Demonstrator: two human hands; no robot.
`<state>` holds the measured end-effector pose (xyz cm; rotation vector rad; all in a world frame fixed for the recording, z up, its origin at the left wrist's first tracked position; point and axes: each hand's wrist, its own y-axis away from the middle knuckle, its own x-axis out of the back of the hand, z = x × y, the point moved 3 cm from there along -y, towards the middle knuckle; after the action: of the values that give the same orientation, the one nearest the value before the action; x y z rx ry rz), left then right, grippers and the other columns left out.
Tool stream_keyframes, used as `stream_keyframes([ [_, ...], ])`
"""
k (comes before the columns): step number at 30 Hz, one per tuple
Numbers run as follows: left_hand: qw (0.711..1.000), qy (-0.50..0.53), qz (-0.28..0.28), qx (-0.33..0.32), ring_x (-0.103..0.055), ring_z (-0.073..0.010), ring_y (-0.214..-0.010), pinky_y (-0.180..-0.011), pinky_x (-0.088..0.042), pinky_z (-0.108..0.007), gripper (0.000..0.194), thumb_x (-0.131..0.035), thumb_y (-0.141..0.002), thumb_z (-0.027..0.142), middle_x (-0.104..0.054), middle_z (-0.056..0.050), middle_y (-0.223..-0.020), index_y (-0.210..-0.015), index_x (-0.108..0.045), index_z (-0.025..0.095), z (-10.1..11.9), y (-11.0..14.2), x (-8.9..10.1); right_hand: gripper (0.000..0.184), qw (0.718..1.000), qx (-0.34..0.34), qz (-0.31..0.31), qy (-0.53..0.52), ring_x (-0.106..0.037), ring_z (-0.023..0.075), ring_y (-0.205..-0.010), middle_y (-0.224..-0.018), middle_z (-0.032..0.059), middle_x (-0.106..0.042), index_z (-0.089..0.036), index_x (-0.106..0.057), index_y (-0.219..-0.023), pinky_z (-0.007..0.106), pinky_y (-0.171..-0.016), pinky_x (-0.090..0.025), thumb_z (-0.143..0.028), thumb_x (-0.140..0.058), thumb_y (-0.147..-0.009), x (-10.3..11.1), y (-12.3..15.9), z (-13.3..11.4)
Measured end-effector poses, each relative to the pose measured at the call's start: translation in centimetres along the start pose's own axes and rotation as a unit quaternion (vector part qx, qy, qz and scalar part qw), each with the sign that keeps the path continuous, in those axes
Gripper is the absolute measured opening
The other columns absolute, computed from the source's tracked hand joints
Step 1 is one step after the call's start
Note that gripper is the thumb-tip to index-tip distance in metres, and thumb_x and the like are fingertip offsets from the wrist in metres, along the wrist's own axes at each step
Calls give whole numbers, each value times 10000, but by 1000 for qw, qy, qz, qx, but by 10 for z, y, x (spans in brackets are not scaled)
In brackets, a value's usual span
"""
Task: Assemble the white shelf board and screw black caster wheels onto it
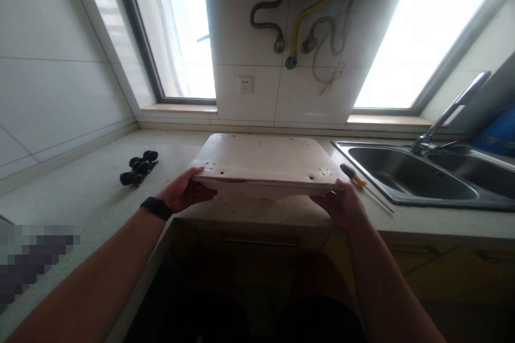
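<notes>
A white board point(263, 156) with rounded corners lies between my hands on the counter, its near side lifted a little off it. Screw holes show in its upper face near the corners, and its front edge is chipped. My left hand point(189, 191) grips the near left corner, thumb on top and fingers beneath. At the near right corner my right hand point(340, 201) holds the board the same way. A screwdriver point(354, 176) with a black and yellow handle lies just beyond my right hand. Several black casters point(139, 167) sit in a cluster to the left.
A double steel sink point(410, 171) with a tall faucet point(450, 112) is set into the counter point(80, 198) at right. Pipes and a yellow gas hose point(309, 10) hang on the tiled wall above an outlet point(246, 84). Drawers point(261, 241) lie below the counter's front edge.
</notes>
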<state>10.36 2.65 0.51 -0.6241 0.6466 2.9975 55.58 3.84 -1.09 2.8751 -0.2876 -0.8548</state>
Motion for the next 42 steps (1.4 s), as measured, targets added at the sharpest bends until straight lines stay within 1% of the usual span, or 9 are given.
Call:
stream_keyframes([
  [9, 1000, -1, 2, -20, -753, -375, -919, -822, -643, -494, 433, -671, -918, 352, -728, -228, -1076, -1244, -610, 73, 5, -5, 4, 287, 1000, -7, -16, -2, -727, 295, -933, -1029, 145, -743, -154, -659, -1111, 511, -857, -622, -321, -555, -902, 2, 10, 5],
  [17, 1000, 5, -12, -21, -753, -377, -917, -842, -630, -509, 408, -657, -932, 354, -731, -230, -1052, -1232, -608, 81, 4, -5, 5, 260, 1000, 16, -16, -7, -734, 275, -886, -1002, 115, -742, -177, -643, -1111, 507, -833, -634, -323, -562, -911, 0, 12, 7],
  [21, 997, -8, 46, -60, -763, -339, -840, -771, -642, -455, 449, -591, -963, 472, -746, -204, -976, -1218, -604, 103, 0, -7, 2, 222, 999, 32, 1, -15, -740, 259, -871, -985, 91, -746, -196, -620, -1106, 501, -850, -638, -320, -582, -926, -3, 24, 14],
  [25, 993, -24, 106, -55, -759, -339, -783, -648, -634, -407, 695, -390, -981, 682, -745, -249, -922, -1173, -639, 62, -5, -7, 2, 329, 999, 37, -13, -22, -740, 279, -980, -1115, 102, -744, -214, -601, -1195, 492, -912, -630, -382, -651, -916, -9, 51, 32],
  [28, 991, -102, 81, 25, -729, -327, -615, -486, -571, -350, 826, -468, -893, 785, -737, -294, -875, -1098, -691, 16, -6, -1, 3, 445, 998, 42, -24, -33, -731, 280, -1033, -1186, 91, -732, -220, -596, -1256, 484, -969, -613, -420, -722, -879, -18, 78, 53],
  [31, 975, -205, 49, 68, -663, -275, -466, -413, -501, -307, 805, -548, -859, 772, -725, -315, -816, -985, -732, -1, 0, 10, 3, 508, 998, 29, -25, -45, -726, 277, -1055, -1145, 60, -747, -236, -590, -1289, 499, -1029, -579, -446, -750, -855, -31, 106, 77],
  [35, 971, -232, -8, 56, -744, -334, -773, -614, -599, -357, 776, -484, -892, 778, -738, -283, -1022, -985, -751, 56, 5, 29, -18, 633, 999, -3, -39, -2, -687, 310, -1140, -1223, 63, -723, -251, -564, -1367, 560, -1116, -489, -490, -771, -819, -43, 137, 112],
  [39, 975, -217, -32, -22, -729, -319, -928, -696, -607, -354, 615, -598, -895, 681, -738, -218, -1099, -1031, -740, 98, 4, 39, -44, 728, 981, -19, -150, 118, -561, 360, -1305, -1373, 78, -638, -283, -600, -1373, 608, -1180, -362, -573, -807, -739, -55, 159, 130],
  [42, 973, -211, 1, -99, -723, -274, -912, -689, -589, -305, 389, -761, -855, 463, -745, -182, -1062, -1017, -742, 111, 2, 36, -46, 824, 922, -75, -305, 224, -558, 387, -1292, -1415, 86, -604, -312, -585, -1406, 630, -1124, -391, -572, -854, -672, -70, 170, 126],
])
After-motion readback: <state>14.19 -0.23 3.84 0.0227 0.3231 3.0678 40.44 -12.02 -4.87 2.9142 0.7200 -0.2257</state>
